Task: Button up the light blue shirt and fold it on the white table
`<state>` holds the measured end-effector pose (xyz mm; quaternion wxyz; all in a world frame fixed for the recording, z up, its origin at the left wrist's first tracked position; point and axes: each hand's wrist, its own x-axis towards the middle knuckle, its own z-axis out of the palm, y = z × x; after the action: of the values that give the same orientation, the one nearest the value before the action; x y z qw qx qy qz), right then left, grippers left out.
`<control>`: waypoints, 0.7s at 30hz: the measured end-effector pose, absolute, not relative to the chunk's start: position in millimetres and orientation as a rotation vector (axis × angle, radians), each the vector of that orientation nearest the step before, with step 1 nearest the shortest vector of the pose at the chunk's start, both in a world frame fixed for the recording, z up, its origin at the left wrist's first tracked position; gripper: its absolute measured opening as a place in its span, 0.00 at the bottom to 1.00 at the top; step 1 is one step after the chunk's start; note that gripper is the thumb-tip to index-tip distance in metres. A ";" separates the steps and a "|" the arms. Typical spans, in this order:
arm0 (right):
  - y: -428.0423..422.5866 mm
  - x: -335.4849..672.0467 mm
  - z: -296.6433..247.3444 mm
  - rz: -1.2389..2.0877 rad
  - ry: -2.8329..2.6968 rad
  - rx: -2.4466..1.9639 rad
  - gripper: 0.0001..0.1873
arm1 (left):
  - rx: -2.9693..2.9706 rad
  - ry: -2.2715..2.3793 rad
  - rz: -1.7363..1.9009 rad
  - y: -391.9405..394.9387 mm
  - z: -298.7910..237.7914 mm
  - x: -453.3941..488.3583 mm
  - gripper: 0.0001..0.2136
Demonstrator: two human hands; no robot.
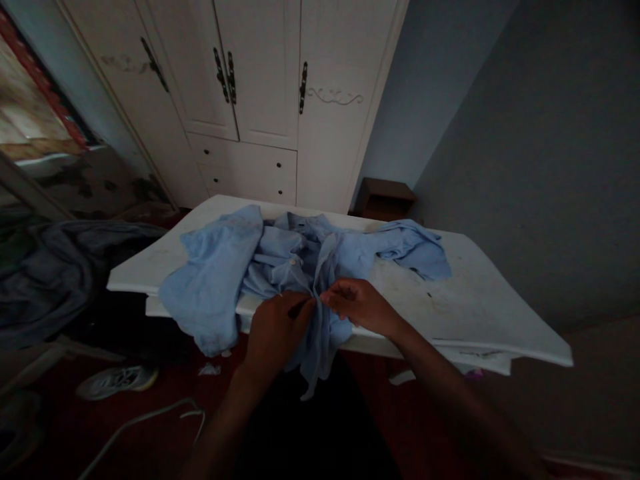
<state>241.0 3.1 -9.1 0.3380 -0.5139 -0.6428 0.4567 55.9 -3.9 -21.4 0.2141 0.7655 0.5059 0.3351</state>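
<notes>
A light blue shirt lies crumpled across a white table, one part hanging over the near edge. My left hand pinches the shirt's front edge at the table's near side. My right hand pinches the same fabric just to the right, fingertips almost meeting the left ones. A sleeve trails toward the right. A white button shows near the shirt's middle.
A white wardrobe with dark handles stands behind the table. A small brown stool sits in the corner. Dark cloth is piled at the left. A shoe and a wire hanger lie on the red floor.
</notes>
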 end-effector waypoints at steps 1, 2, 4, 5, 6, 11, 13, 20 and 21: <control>-2.2 238.3 -8.8 1.124 -1.721 -1.359 0.20 | 2.115 1.366 0.976 -5.1 -21.8 56.1 0.11; -6.0 235.4 -8.5 1.060 -1.753 -1.371 0.20 | 2.103 1.340 1.010 -6.5 -21.8 56.3 0.10; -9.9 230.3 -7.9 0.984 -1.797 -1.369 0.19 | 2.076 1.307 1.065 -9.7 -21.9 56.3 0.10; -10.6 228.5 -7.4 0.979 -1.809 -1.355 0.20 | 2.056 1.294 1.086 -11.3 -22.4 56.0 0.10; -10.9 227.3 -6.8 0.989 -1.820 -1.336 0.20 | 2.028 1.278 1.106 -12.9 -23.2 55.5 0.10; -12.1 226.8 -4.9 1.020 -1.865 -1.245 0.19 | 1.831 1.280 1.201 -20.6 -29.4 54.4 0.12; -12.3 227.0 -6.9 1.028 -1.859 -1.204 0.19 | 1.767 1.302 1.246 -23.6 -29.9 55.6 0.12; -8.9 227.8 -23.6 1.170 -1.663 -1.106 0.23 | 1.728 1.263 1.154 -25.3 -28.3 60.8 0.12; -8.5 228.2 -25.1 1.180 -1.636 -1.105 0.24 | 1.783 1.269 1.140 -25.3 -28.6 61.8 0.13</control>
<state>228.2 -8.5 -25.1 0.4087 -0.4384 -0.6493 0.4682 61.8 -25.3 -28.6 0.3307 0.6819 0.4854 0.4359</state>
